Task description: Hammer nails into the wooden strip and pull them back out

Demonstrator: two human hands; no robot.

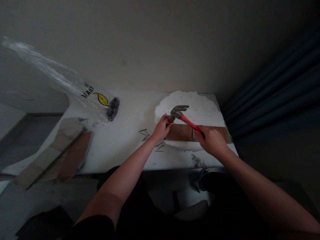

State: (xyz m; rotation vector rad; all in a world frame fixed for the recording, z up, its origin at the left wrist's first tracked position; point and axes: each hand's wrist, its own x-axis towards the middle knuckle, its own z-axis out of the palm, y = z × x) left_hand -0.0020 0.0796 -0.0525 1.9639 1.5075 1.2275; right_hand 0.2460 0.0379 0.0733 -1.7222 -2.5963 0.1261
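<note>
My right hand (212, 140) is closed round the red handle of a claw hammer (180, 113), whose steel head sits over the left end of a brown wooden strip (183, 132). My left hand (163, 126) pinches something small at that same end of the strip, right under the hammer head; it looks like a nail, but I cannot make it out. The strip lies across a round white foam slab (197, 105) on the white table (125, 133).
Several loose nails (146, 134) lie on the table by my left wrist. A clear plastic bag (97, 100) with dark contents lies at the back left. Wooden planks (60, 146) are stacked over the table's left edge. A dark curtain (275, 93) hangs at the right.
</note>
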